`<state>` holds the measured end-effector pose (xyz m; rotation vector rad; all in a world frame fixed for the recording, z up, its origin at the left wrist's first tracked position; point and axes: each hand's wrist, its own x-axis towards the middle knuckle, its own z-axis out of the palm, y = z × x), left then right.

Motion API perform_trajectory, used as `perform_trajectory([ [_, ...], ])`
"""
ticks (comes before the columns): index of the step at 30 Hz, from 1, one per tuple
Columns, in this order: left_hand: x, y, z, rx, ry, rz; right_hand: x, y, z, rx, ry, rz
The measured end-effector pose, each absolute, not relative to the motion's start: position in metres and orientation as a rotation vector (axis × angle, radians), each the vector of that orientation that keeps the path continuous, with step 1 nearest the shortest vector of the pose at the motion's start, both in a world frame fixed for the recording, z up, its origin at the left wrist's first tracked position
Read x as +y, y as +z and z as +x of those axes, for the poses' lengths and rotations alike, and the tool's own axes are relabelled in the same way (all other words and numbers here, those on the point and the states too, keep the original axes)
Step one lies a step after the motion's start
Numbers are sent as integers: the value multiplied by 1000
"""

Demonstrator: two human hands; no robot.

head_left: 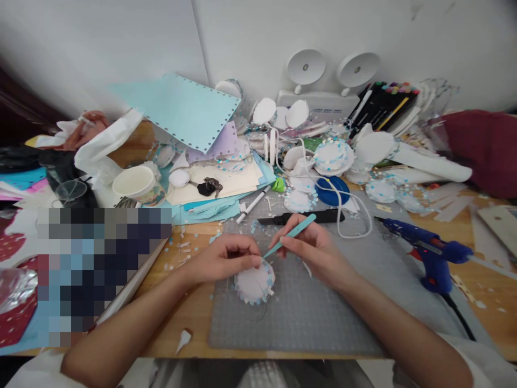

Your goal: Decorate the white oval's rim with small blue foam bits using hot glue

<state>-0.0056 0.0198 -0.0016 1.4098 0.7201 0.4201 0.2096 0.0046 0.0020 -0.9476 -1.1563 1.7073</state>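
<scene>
My left hand [228, 258] is closed, with thumb and finger pinched at the upper edge of a round white disc [254, 283]. Small blue and white bits ring the disc's rim, and thin thread-like loops stick out around it. In my right hand [315, 250] is a pair of teal tweezers [297, 230], gripped between thumb and fingers. Their tip points down at the disc's top edge, close to my left fingertips. Whether the tip holds a small piece is too fine to make out. Beneath lies a grey cutting mat [299, 323].
A blue glue gun [434, 248] lies at right, its cord running toward the front. Behind my hands are a black-handled cutter [311, 217], a white pen [253, 205] and several trimmed discs [333, 155]. A paper cup [135, 183] stands at left. Paper scraps litter the table.
</scene>
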Motion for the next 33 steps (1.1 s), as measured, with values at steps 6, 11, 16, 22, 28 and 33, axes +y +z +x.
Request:
perform_trajectory([
  [6,21,-2,-6,696,435,1429,4,0,207,-1111,1780,-925],
  [11,19,-3,-6,718,451,1371,5,1,208,-961,1779,-978],
  [16,19,-4,-6,702,462,1404,7,5,210,-930,1749,-1008],
  [22,20,0,-5,721,398,1447,6,7,210,-1022,1722,-968],
  [28,19,0,-6,718,380,1449,6,2,213,-1131,1692,-954],
  [33,19,-2,-6,729,384,1468,7,-2,214,-1181,1700,-930],
])
